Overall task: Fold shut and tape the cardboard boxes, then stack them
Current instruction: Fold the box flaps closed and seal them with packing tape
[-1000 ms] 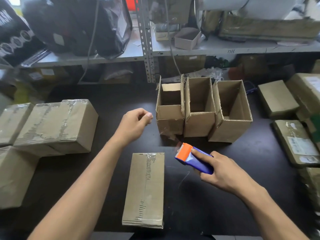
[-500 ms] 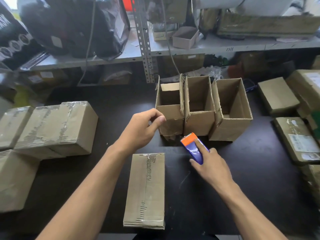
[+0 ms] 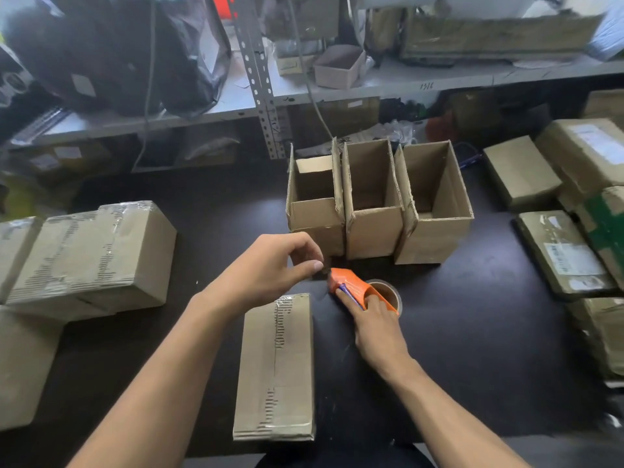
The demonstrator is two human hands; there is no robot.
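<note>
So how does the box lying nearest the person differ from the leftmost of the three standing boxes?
The nearest box lies flat on the table; the leftmost standing box stands upright. The nearest box is folded shut with tape along its seam; the leftmost standing box is open on top, flaps up. Both are plain brown cardboard.

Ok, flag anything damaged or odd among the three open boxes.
The leftmost open box stands out: its right flap edge looks ragged and one end flap is folded partly inward, while the middle box and right box stand fully open. Nothing spilled.
</note>
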